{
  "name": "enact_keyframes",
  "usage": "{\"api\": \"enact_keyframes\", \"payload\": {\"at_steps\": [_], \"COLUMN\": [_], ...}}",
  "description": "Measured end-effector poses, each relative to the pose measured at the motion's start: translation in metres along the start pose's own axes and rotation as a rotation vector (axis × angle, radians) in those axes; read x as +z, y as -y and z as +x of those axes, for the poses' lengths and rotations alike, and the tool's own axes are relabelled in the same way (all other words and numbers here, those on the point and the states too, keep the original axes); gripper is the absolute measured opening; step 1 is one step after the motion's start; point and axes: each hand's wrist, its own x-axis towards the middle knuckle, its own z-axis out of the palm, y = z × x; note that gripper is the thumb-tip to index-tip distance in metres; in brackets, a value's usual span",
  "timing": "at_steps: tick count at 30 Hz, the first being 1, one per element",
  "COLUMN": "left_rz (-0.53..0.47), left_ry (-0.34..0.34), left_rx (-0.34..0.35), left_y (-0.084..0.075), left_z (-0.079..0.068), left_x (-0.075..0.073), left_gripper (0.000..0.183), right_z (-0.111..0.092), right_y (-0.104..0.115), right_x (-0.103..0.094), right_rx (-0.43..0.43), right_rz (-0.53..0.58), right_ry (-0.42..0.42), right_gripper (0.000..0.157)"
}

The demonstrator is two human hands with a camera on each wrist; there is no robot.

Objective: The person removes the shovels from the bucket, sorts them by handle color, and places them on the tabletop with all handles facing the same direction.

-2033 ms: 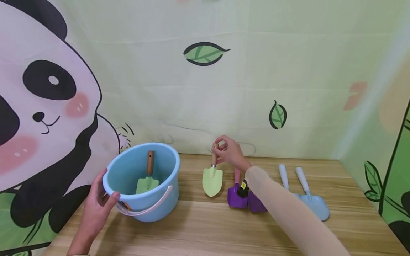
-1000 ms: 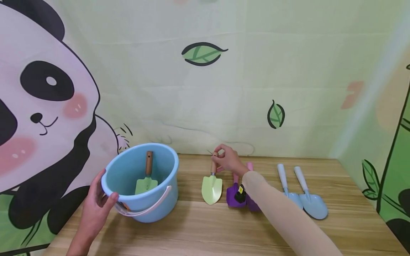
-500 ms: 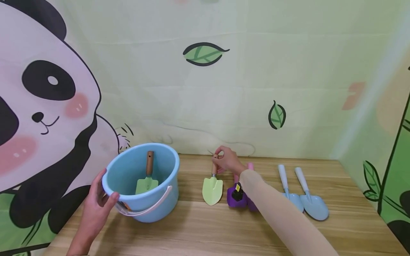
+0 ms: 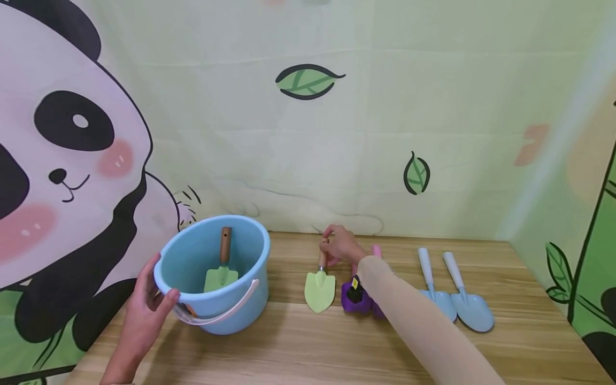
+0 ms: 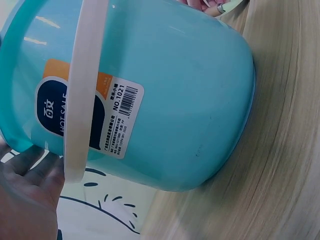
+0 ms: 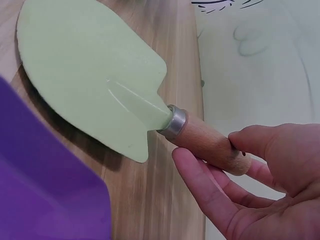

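Observation:
My left hand (image 4: 144, 310) grips the rim of a light blue bucket (image 4: 240, 307), thumb on the near side. A green trowel with a wooden handle (image 4: 225, 246) leans inside the bucket. To the bucket's right, my right hand (image 4: 343, 246) pinches the wooden handle of a second green trowel (image 4: 320, 291) between thumb and fingers. In the right wrist view its pointed blade (image 6: 85, 65) is close over the wood with a shadow beneath; whether it touches cannot be told. Purple shovels (image 4: 355, 303) with pink handles lie beside it, partly hidden by my right wrist and sleeve.
Two light blue shovels (image 4: 471, 310) lie side by side at the right of the wooden table (image 4: 298, 353). A fabric backdrop (image 4: 231, 128) with a panda and leaves rises behind the table. The bucket's pale handle (image 5: 82, 95) hangs down its near side.
My right hand has lowered the second green trowel, bringing it slightly nearer to me; over the last half second it moves only a little. My left hand and the bucket stay put.

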Motion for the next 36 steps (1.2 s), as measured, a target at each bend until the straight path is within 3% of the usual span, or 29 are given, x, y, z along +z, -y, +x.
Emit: {"api": "enact_keyframes", "payload": {"at_steps": [36], "left_rz": [-0.011], "left_ry": [-0.005], "left_rx": [0.022], "left_y": [0.0023], "left_z": [0.0002], "left_x": [0.0009], "left_gripper": [0.083], "right_z": [-0.0041], "right_y": [0.0003], "right_x": [0.0029], "right_rx": [0.04], "right_rz": [-0.093], "right_ry": [0.081], "right_gripper": [0.031]}}
